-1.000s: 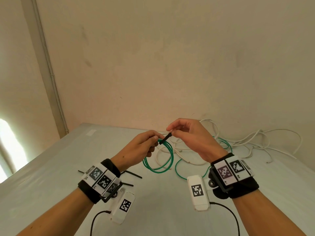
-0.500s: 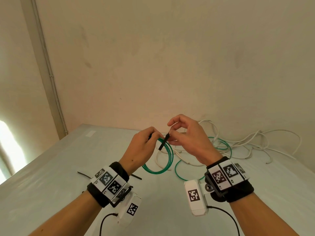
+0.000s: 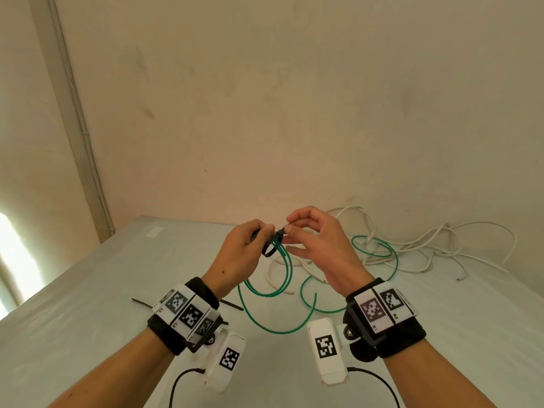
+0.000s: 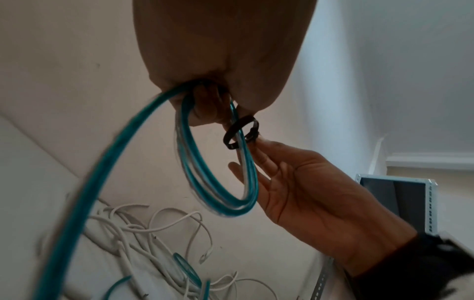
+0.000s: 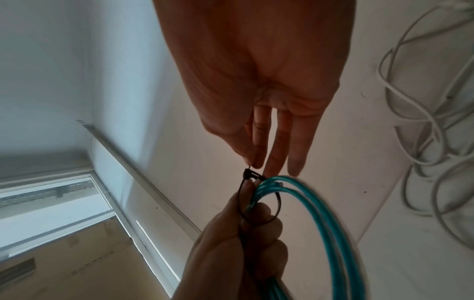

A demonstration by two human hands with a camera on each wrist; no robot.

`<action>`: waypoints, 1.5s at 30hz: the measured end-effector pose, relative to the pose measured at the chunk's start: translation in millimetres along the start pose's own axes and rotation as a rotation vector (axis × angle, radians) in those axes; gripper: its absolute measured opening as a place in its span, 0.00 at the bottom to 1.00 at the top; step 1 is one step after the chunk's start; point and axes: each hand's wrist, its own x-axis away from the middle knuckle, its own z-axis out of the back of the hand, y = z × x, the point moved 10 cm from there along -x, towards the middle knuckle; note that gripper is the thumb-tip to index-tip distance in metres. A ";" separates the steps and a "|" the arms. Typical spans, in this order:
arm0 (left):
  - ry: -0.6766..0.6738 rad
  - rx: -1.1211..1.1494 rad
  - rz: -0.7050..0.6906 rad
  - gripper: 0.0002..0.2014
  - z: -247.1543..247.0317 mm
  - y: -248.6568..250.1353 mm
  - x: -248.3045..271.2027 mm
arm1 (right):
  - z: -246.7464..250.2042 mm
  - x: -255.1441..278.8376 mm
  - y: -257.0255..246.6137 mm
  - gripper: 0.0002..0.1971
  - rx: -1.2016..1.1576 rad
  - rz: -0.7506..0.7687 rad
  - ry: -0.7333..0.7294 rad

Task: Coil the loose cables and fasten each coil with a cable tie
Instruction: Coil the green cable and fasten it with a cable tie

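My left hand holds a small coil of green cable up above the table, fingers curled round its top. A black cable tie is looped loosely around the coil strands. My right hand pinches the tie's tail by its head between thumb and forefinger, the other fingers spread. In the left wrist view the cable tie rings the green coil. In the right wrist view the black tie circles the green strands against my left fingers. The cable's loose end trails down onto the table.
A tangle of white cables with more green cable lies at the back right by the wall. Spare black ties lie on the grey table near my left wrist. A white cable end sits under the coil.
The tie was a straight strip in my right hand; now it is bent into a loop round the coil. Both hands rose slightly and drew closer.
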 end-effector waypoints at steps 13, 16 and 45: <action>-0.162 0.138 0.113 0.16 -20.6 2.0 13.6 | 5.9 -7.8 6.0 0.05 0.173 0.037 0.030; -0.163 0.185 0.163 0.18 -22.9 -10.2 13.3 | 8.5 -7.4 5.9 0.03 0.218 0.043 0.028; 0.090 0.188 0.341 0.15 -19.7 -39.7 4.6 | -2.1 4.3 16.0 0.16 1.031 0.208 -0.097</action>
